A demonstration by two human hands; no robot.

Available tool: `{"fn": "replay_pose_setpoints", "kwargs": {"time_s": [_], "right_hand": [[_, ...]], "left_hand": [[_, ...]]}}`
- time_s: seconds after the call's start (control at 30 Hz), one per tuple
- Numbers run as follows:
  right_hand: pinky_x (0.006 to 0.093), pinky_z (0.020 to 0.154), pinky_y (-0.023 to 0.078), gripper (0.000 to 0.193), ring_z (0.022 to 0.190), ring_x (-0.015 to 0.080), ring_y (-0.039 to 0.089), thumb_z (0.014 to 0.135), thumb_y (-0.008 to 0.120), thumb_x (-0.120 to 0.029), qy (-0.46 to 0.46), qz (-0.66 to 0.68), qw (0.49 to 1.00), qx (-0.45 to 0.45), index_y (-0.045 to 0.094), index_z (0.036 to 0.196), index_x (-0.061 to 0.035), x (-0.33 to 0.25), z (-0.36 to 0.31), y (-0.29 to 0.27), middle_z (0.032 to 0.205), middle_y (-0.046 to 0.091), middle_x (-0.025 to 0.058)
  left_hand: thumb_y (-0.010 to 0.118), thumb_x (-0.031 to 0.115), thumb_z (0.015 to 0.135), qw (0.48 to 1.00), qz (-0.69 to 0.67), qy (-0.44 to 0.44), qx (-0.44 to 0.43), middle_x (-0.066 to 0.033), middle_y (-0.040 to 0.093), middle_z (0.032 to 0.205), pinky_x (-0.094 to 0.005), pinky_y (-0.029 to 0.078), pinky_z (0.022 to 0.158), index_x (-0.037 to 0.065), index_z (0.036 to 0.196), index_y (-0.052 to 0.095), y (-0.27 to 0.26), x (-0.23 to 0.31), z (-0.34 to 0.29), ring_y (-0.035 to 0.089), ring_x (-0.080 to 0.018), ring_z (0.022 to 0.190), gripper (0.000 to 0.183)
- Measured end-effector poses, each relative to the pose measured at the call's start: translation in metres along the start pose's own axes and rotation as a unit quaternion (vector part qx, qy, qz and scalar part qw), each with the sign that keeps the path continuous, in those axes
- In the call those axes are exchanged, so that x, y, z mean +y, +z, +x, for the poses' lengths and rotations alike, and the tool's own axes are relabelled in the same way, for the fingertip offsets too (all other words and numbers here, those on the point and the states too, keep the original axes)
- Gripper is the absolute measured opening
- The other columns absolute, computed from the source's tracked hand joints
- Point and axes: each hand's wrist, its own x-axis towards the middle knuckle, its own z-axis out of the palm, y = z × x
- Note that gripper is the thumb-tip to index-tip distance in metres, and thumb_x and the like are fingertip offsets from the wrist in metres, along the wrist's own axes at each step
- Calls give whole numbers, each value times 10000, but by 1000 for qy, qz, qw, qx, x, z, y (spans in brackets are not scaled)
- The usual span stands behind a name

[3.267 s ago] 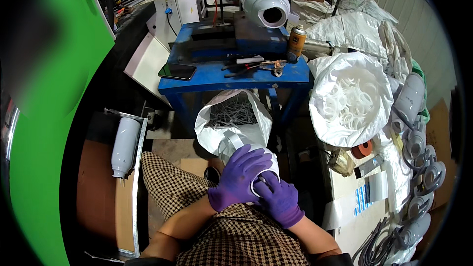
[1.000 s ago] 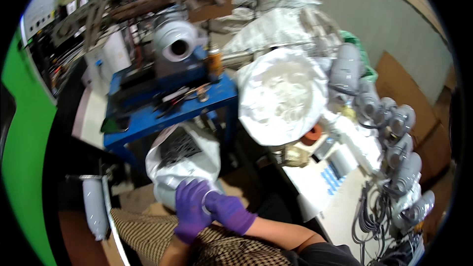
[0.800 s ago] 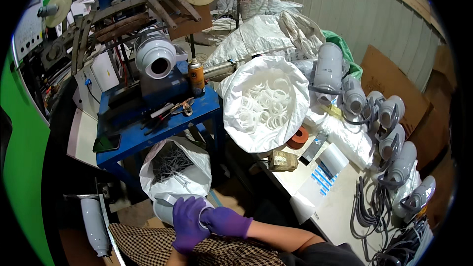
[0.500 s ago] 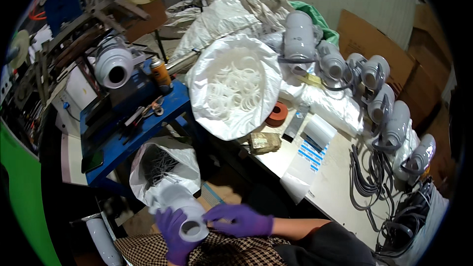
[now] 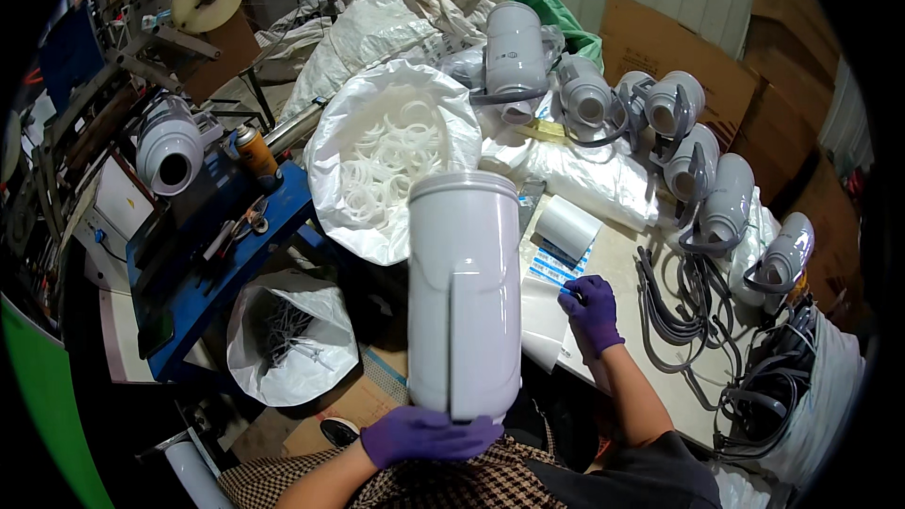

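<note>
Since the last earlier frame, the grey housing (image 5: pixel 466 297) has swung from its ring end facing up to its long side showing, and the right hand (image 5: pixel 592 314) has gone from beside it to the label sheet (image 5: pixel 551 266). The housing stands over the lap, handle side toward the wearer; it would be best kept steady there, with fingertips meeting only a label's edge. The left hand (image 5: pixel 432 436) supports its lower end, fingers nearly straight. The right forearm reaches over the pale surface (image 5: pixel 617 254), fingers curled at a blue strip; whether they grip it, I cannot tell.
</note>
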Motion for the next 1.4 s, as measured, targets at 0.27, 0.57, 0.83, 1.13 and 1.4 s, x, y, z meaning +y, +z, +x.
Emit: {"fn": "replay_pose_setpoints", "kwargs": {"time_s": [0.27, 0.57, 0.83, 1.13, 1.4], "right_hand": [[387, 804, 525, 120, 896, 276, 641, 752, 781, -67, -91, 51, 993, 58, 703, 844, -71, -33, -16, -17, 927, 650, 92], [357, 822, 453, 151, 886, 225, 526, 947, 669, -169, -139, 222, 954, -143, 704, 890, -32, -141, 97, -55, 793, 609, 68], [386, 855, 471, 203, 931, 257, 570, 894, 753, -224, -91, 156, 961, -209, 683, 878, -34, -149, 107, -45, 931, 563, 121], [288, 745, 534, 270, 810, 115, 641, 850, 767, -146, 61, 304, 926, -213, 697, 1064, 2, -120, 135, -31, 901, 703, 38], [269, 636, 493, 206, 686, 83, 586, 884, 796, -200, 104, 369, 883, -272, 685, 929, -32, -272, 93, 22, 781, 637, 5]], "left_hand": [[587, 159, 964, 991, -130, -21, -10, 63, 413, 1601, -361, 385, 1179, 224, 1515, 407, 30, 52, -6, 485, -100, 1380, 584], [625, 138, 927, 976, -216, -4, -21, 62, 372, 1636, -354, 373, 1204, 205, 1505, 421, 32, 37, 2, 464, -116, 1383, 617], [689, 83, 887, 965, -259, -33, 5, 80, 450, 1594, -240, 449, 1043, 197, 1470, 441, 35, 41, 2, 544, -44, 1267, 644], [665, 267, 927, 836, -389, -379, 81, 27, 473, 1551, -579, 336, 1160, 559, 1361, 592, -45, -11, -26, 431, -355, 1412, 528], [567, 408, 1014, 26, -596, -775, 210, -161, 329, 1632, -401, 311, 1232, 60, 1635, 190, -165, -22, -50, 370, -285, 1490, 805]]}}
